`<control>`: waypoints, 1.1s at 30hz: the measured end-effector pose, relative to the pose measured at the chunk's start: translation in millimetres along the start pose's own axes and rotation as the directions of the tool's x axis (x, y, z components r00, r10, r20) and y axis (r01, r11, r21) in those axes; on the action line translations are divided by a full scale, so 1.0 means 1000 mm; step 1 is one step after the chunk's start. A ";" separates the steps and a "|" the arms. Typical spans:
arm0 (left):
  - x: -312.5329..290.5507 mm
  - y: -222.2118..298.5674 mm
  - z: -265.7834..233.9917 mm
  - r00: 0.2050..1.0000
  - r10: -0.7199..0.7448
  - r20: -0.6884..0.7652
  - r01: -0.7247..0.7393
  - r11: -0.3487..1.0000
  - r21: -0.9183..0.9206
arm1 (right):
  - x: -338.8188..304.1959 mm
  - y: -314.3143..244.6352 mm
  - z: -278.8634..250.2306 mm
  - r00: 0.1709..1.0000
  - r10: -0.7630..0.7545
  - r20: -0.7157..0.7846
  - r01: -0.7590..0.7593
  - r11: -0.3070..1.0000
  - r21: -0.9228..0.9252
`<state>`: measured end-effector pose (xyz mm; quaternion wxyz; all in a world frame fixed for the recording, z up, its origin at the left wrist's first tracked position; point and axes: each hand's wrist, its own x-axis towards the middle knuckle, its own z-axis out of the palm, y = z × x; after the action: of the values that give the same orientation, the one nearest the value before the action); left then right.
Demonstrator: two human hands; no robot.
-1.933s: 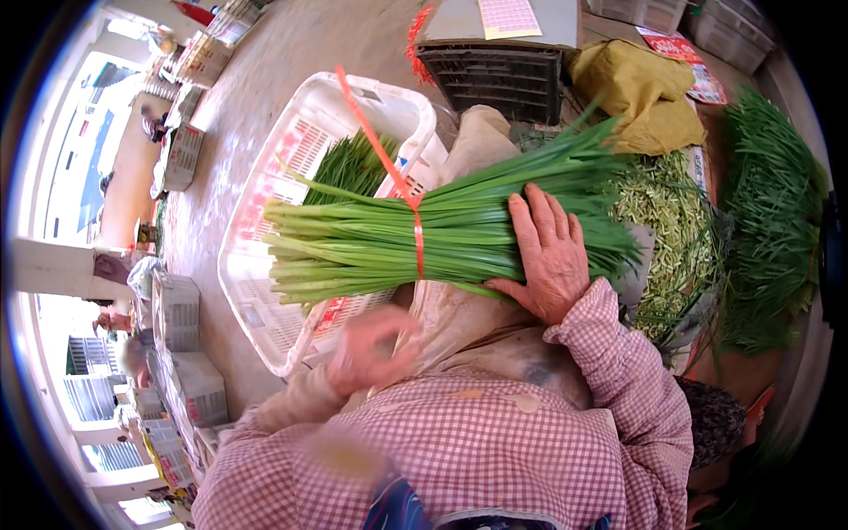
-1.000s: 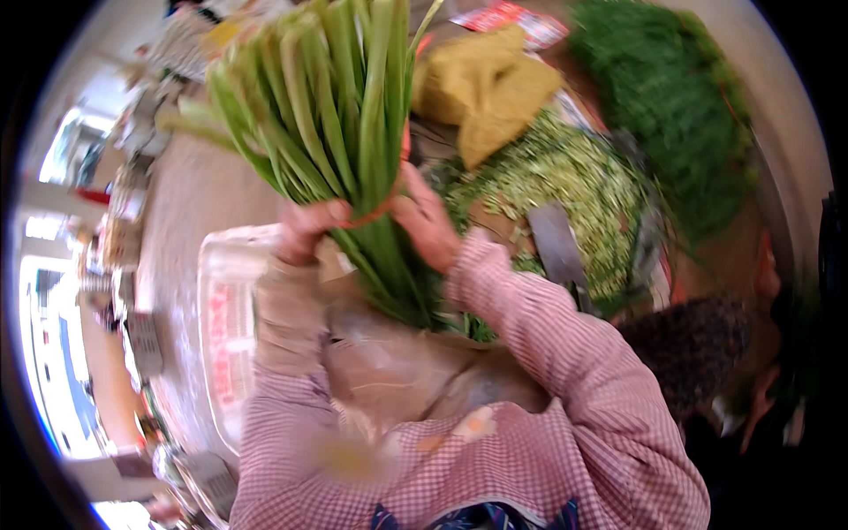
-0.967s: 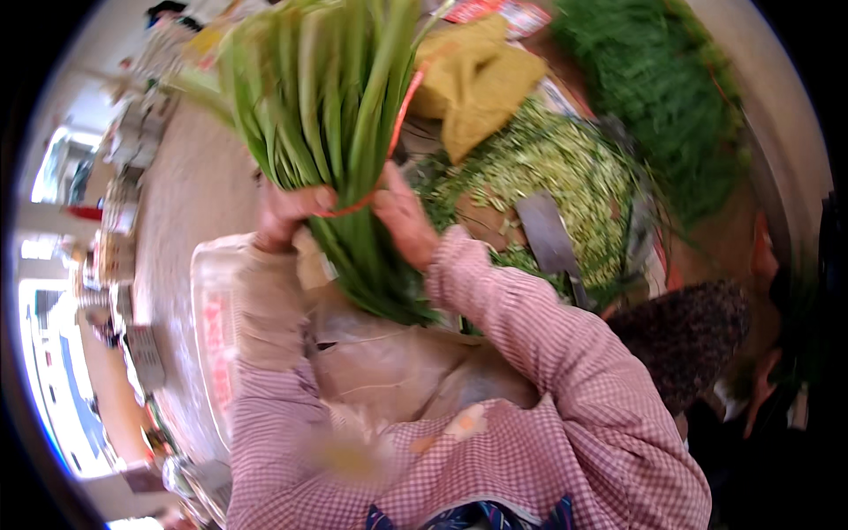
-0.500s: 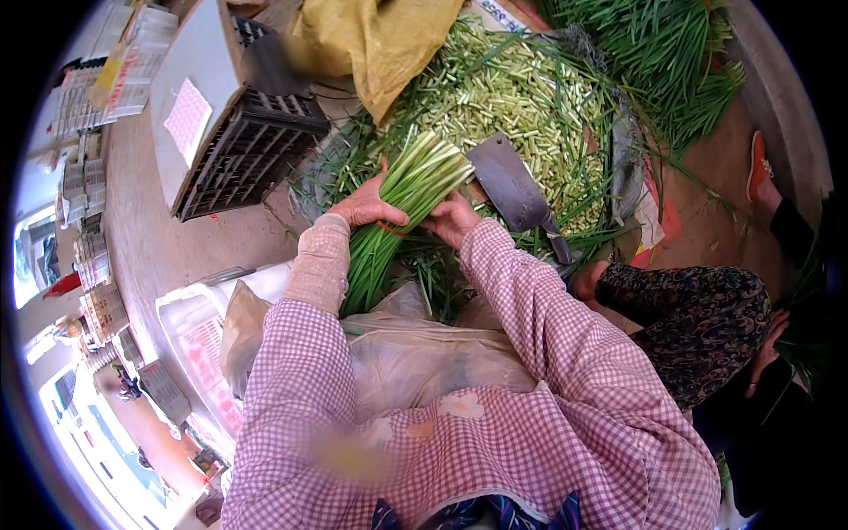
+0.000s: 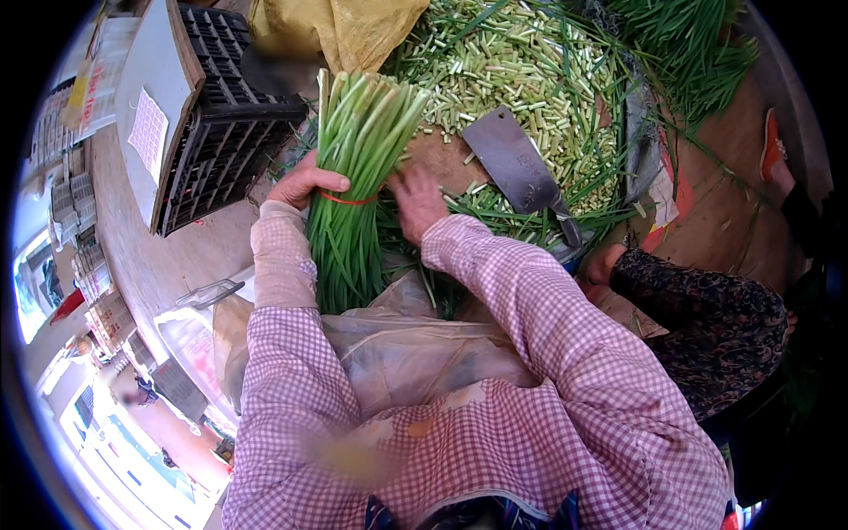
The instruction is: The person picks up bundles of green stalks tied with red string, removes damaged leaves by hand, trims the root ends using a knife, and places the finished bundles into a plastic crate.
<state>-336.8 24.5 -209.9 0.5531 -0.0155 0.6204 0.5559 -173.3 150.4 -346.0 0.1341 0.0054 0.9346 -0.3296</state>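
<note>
A bundle of garlic chives (image 5: 353, 159), pale cut ends up and green leaves hanging down, stands almost upright in front of me. A red band (image 5: 349, 200) ties it around the middle. My left hand (image 5: 305, 181) grips it from the left, thumb across the stalks just above the band. On the bundle's other side is my right hand (image 5: 417, 201), slightly blurred, with fingers stretched out and no hold on the stalks. A cleaver (image 5: 512, 163) with a broad dark blade lies to the right, partly over a brown board (image 5: 446, 161) and cut pieces.
A heap of chopped pale stalk ends (image 5: 503, 57) spreads beyond the board. More green chives (image 5: 689, 62) lie far right. A black plastic crate (image 5: 225, 150) and yellow sack (image 5: 344, 31) stand at the far left. At right sits another person's patterned leg (image 5: 707, 318).
The bundle has turned from leaning right to nearly upright and moved left and up with my left hand. My right hand has come off the stalks and moved left.
</note>
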 end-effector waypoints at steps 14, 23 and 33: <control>0.081 -0.081 0.031 0.999 -0.042 0.019 0.027 0.866 0.499 | -0.112 0.140 -0.100 0.860 0.090 -0.503 -0.065 0.996 0.067; 0.069 -0.089 0.058 0.991 0.063 -0.121 0.027 0.781 0.624 | -0.141 0.150 -0.078 0.845 0.450 -0.288 -0.445 0.891 0.088; 0.081 -0.062 0.118 0.874 0.416 -0.253 0.037 0.461 0.886 | -0.118 0.173 -0.141 0.820 0.355 0.449 -0.569 0.424 0.705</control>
<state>-249.6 132.5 -281.7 0.2617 0.2140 0.9186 0.2047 -77.5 382.6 -317.1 0.3093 0.2863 0.6124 -0.6688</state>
